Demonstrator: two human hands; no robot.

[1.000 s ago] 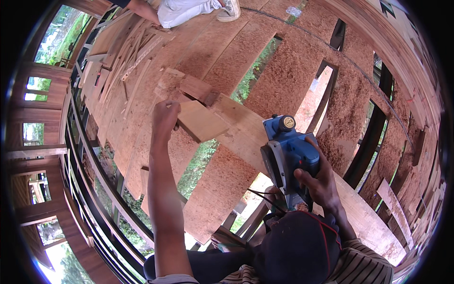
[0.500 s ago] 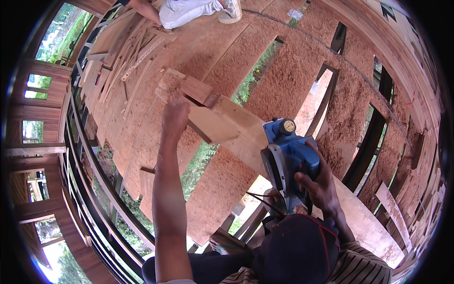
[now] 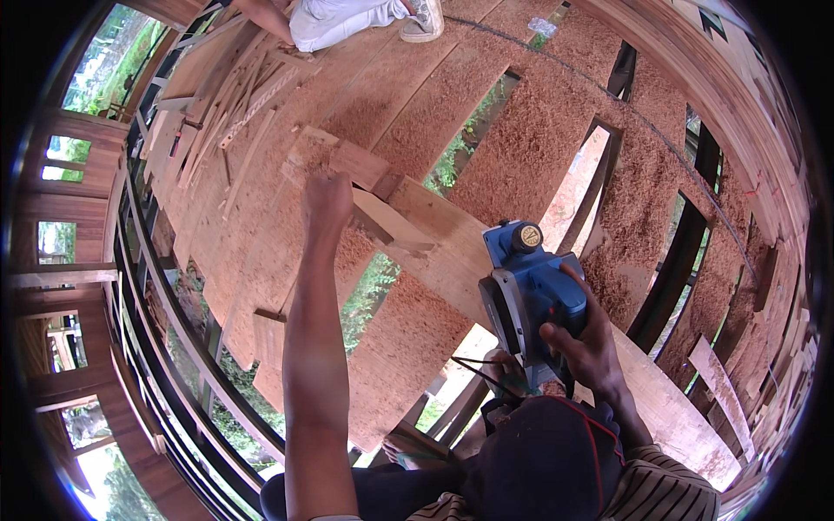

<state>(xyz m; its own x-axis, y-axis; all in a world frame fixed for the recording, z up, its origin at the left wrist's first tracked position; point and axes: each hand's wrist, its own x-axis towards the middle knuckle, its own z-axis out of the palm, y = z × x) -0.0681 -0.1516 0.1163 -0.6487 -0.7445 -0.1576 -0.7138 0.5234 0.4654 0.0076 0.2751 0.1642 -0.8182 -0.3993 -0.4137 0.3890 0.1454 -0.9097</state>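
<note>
My left hand (image 3: 327, 200) is closed in a fist at the end of a short pale wooden board (image 3: 395, 224) and appears to grip it. That board is tilted, its narrow edge showing, over a long plank (image 3: 447, 230). A reddish wood block (image 3: 360, 165) lies on the plank just beyond my fist. My right hand is out of view. In front of me sits a co-worker in a dark cap (image 3: 552, 460) and striped shirt. The co-worker's right hand (image 3: 591, 343) grips a blue electric planer (image 3: 534, 291) over the same plank.
Wood shavings cover the floorboards (image 3: 512, 156), which have open gaps (image 3: 469, 139) with greenery below. Loose strips and a hammer (image 3: 181, 135) lie at far left. Another person's white-clad leg and shoe (image 3: 423, 22) are at the top. A dark cable (image 3: 643, 117) crosses the right side.
The short board has turned under my left fist, so less of its broad face shows. My fist has shifted only slightly. The co-worker's planer stays in nearly the same place.
</note>
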